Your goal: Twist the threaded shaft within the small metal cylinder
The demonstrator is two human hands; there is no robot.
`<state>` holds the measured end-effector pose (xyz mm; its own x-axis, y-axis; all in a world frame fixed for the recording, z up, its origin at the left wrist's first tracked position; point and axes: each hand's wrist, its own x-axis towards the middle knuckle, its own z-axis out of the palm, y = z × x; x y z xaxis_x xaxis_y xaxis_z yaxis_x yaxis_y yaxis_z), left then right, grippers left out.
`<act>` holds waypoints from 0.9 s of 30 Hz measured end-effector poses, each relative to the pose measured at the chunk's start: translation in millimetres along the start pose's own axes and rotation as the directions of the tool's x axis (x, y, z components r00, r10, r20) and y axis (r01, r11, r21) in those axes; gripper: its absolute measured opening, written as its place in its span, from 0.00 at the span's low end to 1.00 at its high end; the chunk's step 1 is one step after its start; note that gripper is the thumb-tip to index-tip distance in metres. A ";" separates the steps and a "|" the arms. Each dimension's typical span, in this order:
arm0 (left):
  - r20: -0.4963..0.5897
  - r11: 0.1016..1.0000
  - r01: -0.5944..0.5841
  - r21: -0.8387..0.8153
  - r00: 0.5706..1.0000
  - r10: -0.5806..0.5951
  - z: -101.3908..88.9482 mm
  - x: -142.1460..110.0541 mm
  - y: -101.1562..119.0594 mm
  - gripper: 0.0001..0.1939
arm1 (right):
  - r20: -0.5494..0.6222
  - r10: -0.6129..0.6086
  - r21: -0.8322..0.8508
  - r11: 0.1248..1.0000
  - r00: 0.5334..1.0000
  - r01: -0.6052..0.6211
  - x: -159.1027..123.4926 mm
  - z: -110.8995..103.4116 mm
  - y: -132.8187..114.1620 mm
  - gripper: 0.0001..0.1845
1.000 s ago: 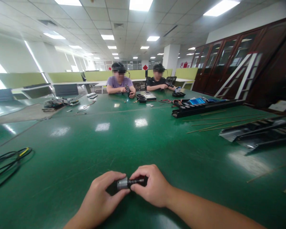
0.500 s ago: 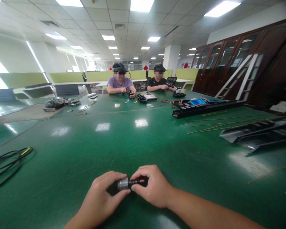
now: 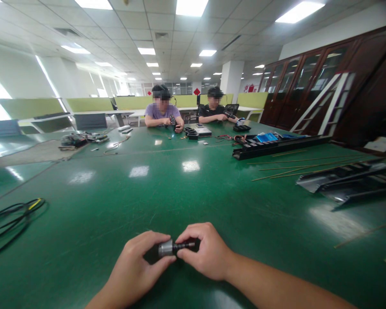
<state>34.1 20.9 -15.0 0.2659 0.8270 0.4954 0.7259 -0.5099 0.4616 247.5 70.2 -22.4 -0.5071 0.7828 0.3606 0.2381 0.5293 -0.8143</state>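
Note:
Between my hands, low in the head view, is a small metal part (image 3: 166,248) with a silver cylindrical body and a narrower dark, ringed shaft pointing right. My left hand (image 3: 138,262) pinches the silver body between thumb and fingers. On the shaft side, my right hand (image 3: 207,253) has its thumb and index finger closed around the dark section where it meets the body. The bare shaft tip shows inside the curl of my right fingers. Both hands are close above the green table (image 3: 116,206); whether the part touches the table I cannot tell.
A coiled black cable (image 3: 14,219) lies at the left. Dark metal channels (image 3: 350,184) and thin rods (image 3: 286,173) lie on the right. Across the table, two people (image 3: 162,113) handle dark tools. A pile of parts (image 3: 80,139) is at the far left.

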 end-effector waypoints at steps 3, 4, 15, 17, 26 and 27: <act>0.004 1.000 -0.004 -0.001 1.000 0.004 -0.8 -0.3 -0.1 0.14 | 0.002 0.001 0.001 1.000 1.000 -0.001 -0.2 0.3 0.0 0.07; 0.006 1.000 -0.003 -0.001 1.000 0.003 -1.1 -0.3 -0.2 0.14 | 0.003 -0.001 0.001 1.000 1.000 0.001 -0.2 0.4 0.1 0.07; 0.020 1.000 0.009 0.006 1.000 -0.009 -1.1 -0.5 -1.3 0.14 | -0.005 -0.016 0.002 1.000 1.000 0.016 0.5 1.2 2.0 0.07; 0.017 1.000 0.005 0.009 1.000 -0.005 -1.5 0.3 -1.1 0.13 | -0.010 -0.013 0.001 1.000 1.000 0.013 0.6 1.2 2.1 0.07; 0.024 0.999 0.010 0.033 1.000 -0.010 -0.2 -1.8 -5.5 0.13 | -0.006 0.013 0.006 1.000 1.000 -0.013 -0.2 0.4 2.6 0.07; 0.025 0.999 0.007 0.036 1.000 -0.008 -0.3 -2.2 -5.6 0.13 | -0.002 0.016 0.005 1.000 1.000 -0.016 -0.4 0.4 2.8 0.07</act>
<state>29.3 21.8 -18.5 0.2758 0.8367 0.4732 0.7499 -0.4952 0.4386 248.0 71.3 -25.0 -0.5011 0.7922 0.3483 0.2418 0.5146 -0.8226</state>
